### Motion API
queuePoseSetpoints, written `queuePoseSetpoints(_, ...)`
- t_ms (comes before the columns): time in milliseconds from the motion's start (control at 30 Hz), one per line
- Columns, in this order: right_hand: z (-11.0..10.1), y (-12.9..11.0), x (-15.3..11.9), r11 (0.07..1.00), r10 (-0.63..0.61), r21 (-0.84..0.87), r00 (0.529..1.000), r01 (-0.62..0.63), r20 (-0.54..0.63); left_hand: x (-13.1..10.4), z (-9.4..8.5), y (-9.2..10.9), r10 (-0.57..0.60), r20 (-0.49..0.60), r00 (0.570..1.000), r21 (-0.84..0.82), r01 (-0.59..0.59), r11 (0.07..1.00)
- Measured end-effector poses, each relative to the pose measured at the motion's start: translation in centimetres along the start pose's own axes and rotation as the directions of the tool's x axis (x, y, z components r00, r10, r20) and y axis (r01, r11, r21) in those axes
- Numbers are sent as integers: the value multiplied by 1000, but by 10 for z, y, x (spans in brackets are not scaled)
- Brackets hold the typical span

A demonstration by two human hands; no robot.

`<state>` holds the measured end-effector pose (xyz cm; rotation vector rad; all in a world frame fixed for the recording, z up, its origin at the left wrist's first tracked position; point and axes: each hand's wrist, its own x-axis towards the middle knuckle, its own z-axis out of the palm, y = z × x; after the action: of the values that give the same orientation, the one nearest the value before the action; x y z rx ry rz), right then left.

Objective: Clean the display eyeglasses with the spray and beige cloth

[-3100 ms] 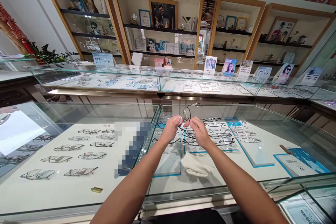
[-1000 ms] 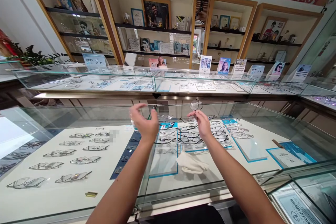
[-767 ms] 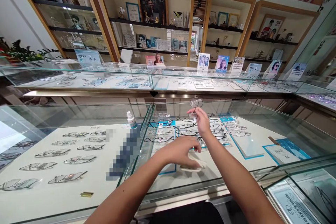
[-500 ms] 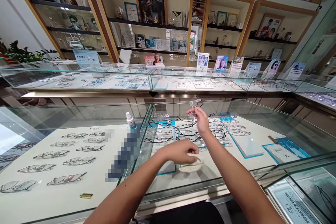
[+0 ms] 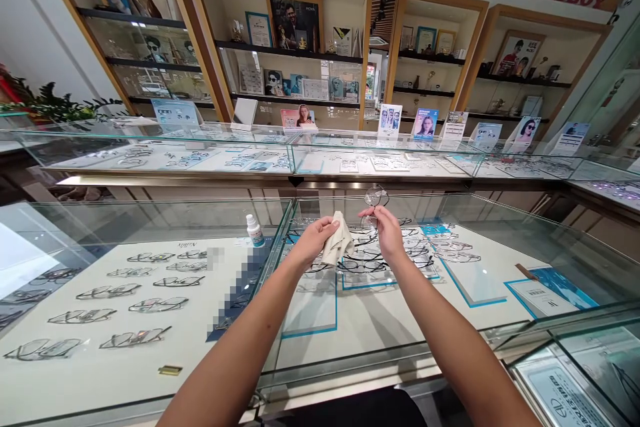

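My left hand [image 5: 316, 242] pinches a cream cloth [image 5: 339, 240], which hangs down from the fingers above the glass case. To its right, my right hand [image 5: 389, 233] is closed on a pair of thin-framed glasses [image 5: 376, 197], held upright with one lens above the fingers and the other partly behind them. Cloth and glasses are apart. Below both hands, rows of dark-framed glasses [image 5: 363, 265] lie on a blue-edged card. A small white bottle [image 5: 255, 231] stands left of my left hand.
More glasses [image 5: 109, 291] lie in rows at the left, near a small gold piece [image 5: 170, 370]. Blue-edged cards [image 5: 537, 295] lie at the right. Glass panel edges [image 5: 280, 260] divide the case. Behind stands another display counter [image 5: 325, 180].
My left hand has risen from the lower case surface with the cloth, which now hangs beside the glasses. My right hand still holds the glasses in nearly the same place. The view has shifted slightly.
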<state>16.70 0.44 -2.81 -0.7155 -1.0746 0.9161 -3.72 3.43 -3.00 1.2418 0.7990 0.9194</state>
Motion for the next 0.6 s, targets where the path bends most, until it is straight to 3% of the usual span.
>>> queuePoseSetpoints(300,9,1,-5,990,122,65,990,-127,76,-6,16,-3,23,115,993,15,-24,1000)
queuePoseSetpoints(600,15,-1,-12,971,225,41,960,-235,164,-10,28,-9,2,240,971,-118,27,993)
